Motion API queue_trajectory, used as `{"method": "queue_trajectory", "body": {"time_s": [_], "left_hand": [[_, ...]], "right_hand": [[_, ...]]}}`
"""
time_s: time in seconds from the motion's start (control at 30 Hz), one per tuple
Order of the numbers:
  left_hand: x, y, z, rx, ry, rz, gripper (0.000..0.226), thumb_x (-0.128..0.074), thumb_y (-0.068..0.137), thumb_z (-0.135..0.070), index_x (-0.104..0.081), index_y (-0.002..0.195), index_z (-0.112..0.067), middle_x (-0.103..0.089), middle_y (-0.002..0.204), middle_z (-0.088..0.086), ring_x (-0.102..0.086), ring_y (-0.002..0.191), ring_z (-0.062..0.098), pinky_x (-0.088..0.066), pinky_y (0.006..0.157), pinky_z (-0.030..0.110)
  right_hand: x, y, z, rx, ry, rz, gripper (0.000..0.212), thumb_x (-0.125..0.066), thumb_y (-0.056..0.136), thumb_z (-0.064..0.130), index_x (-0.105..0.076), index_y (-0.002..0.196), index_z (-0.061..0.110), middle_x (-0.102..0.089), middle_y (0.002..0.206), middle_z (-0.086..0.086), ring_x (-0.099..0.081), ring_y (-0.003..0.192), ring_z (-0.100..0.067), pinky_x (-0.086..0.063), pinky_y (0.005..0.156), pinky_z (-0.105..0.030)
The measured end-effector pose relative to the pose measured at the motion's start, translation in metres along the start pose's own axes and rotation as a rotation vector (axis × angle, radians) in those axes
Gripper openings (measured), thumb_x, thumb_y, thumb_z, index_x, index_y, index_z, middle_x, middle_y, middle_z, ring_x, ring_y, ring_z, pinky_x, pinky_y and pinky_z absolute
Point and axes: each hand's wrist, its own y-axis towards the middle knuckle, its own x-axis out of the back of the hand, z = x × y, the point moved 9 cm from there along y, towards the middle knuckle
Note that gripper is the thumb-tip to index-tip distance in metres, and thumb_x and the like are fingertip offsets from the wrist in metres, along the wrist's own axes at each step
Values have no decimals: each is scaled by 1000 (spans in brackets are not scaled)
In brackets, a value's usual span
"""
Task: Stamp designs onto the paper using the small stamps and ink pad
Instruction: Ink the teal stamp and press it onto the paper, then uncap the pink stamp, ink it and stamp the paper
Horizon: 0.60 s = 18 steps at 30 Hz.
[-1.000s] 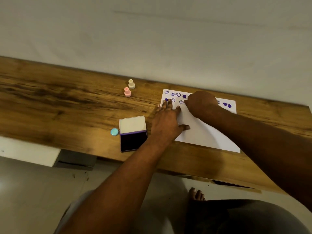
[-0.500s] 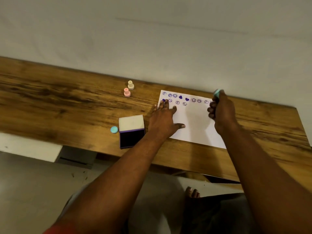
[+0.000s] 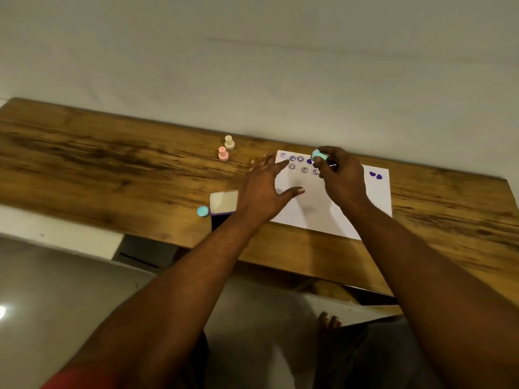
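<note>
Over the paper [image 3: 375,200] — right hand [image 3: 341,178] grip tight around teal stamp [image 3: 319,155]; left hand [image 3: 261,192] splay-fingered, released.

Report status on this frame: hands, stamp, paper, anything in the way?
Right hand grips teal stamp above paper, over the stamped rows. Left hand open, fingers spread at paper's left edge. Ink pad partly hidden behind left wrist.

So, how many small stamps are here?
3: a cream stamp and a pink stamp upright on the table, a teal stamp in the right hand.
</note>
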Motion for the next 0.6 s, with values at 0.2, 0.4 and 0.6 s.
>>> {"method": "queue_trajectory", "body": {"time_s": [0.2, 0.4, 0.6], "left_hand": [[87, -39, 79, 141, -35, -147, 65, -77, 82, -64, -63, 138, -35, -50, 158, 0, -45, 146, 18, -41, 112, 38], [130, -92, 162, 270, 87, -104, 60, -79, 79, -64, -66, 131, -38, -49, 159, -1, -47, 144, 22, -41, 107, 34], [121, -111, 191, 307, 71, -1, 67, -84, 74, -62, -66, 133, -37, -39, 165, 2, -26, 156, 16, -13, 120, 29]], "right_hand": [[-65, -19, 49, 143, -2, 126, 29, -78, 87, 44, -70, 105, 24, -71, 84, 11, -64, 69, 4, -43, 59, -7], [-158, -68, 104, 423, -202, 435, 30, -74, 89, 42, -71, 117, 31, -72, 96, 14, -66, 85, -4, -51, 69, -15], [-209, -96, 133, 638, -525, 576, 30, -72, 90, 38, -72, 119, 31, -75, 108, 10, -68, 91, -10, -59, 77, -35]]}}
